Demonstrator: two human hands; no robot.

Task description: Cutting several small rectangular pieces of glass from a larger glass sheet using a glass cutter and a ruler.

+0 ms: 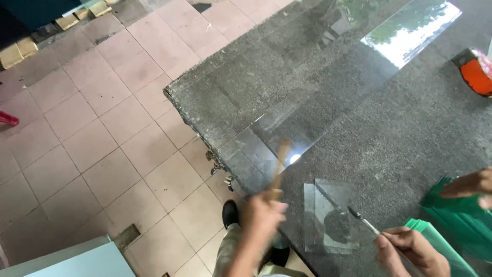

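Observation:
My left hand [262,214] is closed around a wooden stick [280,163], which is blurred and points up over the near end of a long clear glass sheet [307,110]. The sheet lies diagonally on the grey carpeted table [410,128]. My right hand [410,250] grips a thin metal-tipped cutting tool [361,219]. Its tip rests on small clear glass pieces [328,220] lying near the table's front edge. Both hands are close to these pieces.
Another person's hand [469,184] rests on green sheets [453,220] at the right. A red-orange object [476,74] sits at the far right edge. Pink floor tiles [102,128], a black shoe [229,213] and a pale panel [77,261] lie left of the table.

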